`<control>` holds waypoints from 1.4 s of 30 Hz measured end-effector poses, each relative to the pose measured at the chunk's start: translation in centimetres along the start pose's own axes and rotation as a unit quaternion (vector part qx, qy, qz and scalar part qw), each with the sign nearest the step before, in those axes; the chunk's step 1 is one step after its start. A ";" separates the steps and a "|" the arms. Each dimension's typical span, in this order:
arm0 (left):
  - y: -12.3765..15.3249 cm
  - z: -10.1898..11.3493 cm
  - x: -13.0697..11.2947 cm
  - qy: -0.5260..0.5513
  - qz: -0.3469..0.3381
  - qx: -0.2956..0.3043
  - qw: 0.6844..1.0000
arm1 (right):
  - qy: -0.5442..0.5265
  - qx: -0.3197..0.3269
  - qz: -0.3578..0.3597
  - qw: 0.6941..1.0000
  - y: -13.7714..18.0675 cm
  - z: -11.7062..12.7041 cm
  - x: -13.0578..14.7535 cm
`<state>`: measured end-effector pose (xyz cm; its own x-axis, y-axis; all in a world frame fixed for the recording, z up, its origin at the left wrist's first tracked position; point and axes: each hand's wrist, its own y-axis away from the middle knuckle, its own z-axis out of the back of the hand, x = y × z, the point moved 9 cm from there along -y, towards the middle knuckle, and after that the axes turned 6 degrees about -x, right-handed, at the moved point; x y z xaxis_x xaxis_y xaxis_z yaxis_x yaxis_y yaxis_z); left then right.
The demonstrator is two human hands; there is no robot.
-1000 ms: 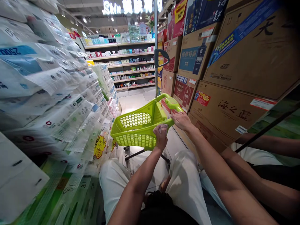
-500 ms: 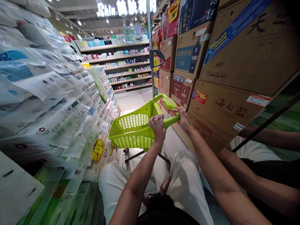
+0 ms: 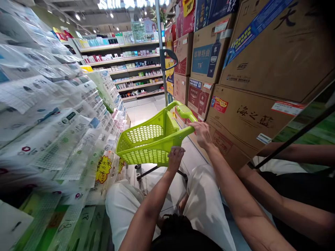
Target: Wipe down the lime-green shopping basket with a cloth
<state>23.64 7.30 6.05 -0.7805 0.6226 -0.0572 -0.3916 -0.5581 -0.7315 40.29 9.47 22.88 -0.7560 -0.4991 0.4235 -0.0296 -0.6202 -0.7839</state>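
Note:
A lime-green shopping cart [image 3: 146, 157] with pierced sides stands in front of me, its basket bare inside. My right hand [image 3: 202, 134] is closed round the near corner of its handle. Just below the cart's near rim, my left hand [image 3: 175, 161] is curled round a crumpled pale cloth [image 3: 177, 151]. That cloth lies against the outer side of the basket. Part of the left fingers is hidden by the cloth and the back of the hand.
Plastic-wrapped tissue packs [image 3: 65, 129] are piled high on the left. Stacked cardboard cartons [image 3: 243, 111] line the right, beside a mirror-like surface. Ahead, a grey pole [image 3: 160, 31] with a dark loop rises before shelves [image 3: 131, 71] of small boxes. Tiled floor [image 3: 149, 108] runs between.
My left hand has moved with the cloth from the cart's near top rim down onto its outer side. My right hand stays on the handle. The view has shifted slightly.

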 end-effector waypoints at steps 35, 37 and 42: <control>-5.3 11.7 8.8 0.018 0.219 -0.002 0.976 | 0.028 -0.029 -0.111 0.993 -2.8 -2.9 -5.0; -3.3 12.0 9.8 0.002 0.240 -0.006 0.971 | 0.064 -0.033 -0.121 0.990 -3.1 -3.1 -4.9; -2.9 10.7 9.2 -0.021 0.241 -0.002 0.970 | 0.075 0.173 0.053 0.981 -0.4 -10.0 2.0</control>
<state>12.41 8.73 14.89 -0.8917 0.2674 -0.3651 0.0254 -0.7760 -0.6303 32.21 14.76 19.51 -0.8311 -0.4937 0.2561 0.2585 -0.7506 -0.6081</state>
